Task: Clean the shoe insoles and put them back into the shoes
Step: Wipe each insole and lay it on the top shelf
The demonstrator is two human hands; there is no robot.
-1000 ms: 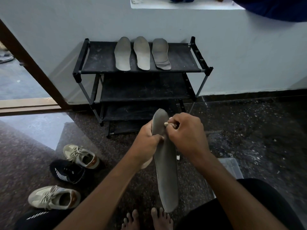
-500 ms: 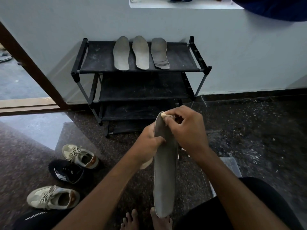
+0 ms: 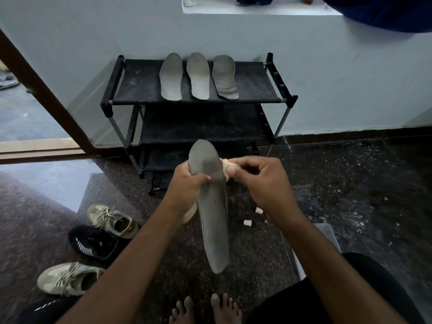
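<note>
Beige and black shoes (image 3: pixel 109 220) are set on the floor at left; a grey insole (image 3: pixel 211 206) is gripped mid-air by the left hand (image 3: pixel 187 183); a pale wipe (image 3: pixel 228 165) is pinched by the right hand (image 3: pixel 259 181). Firm, full-length strokes are advised.

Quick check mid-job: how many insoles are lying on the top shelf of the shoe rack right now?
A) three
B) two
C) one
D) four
A: three insoles lie side by side on the top shelf of the shoe rack, while a fourth insole is off the rack, gripped by the left hand, with the right hand pinching a small pale cloth at its edge.
</note>
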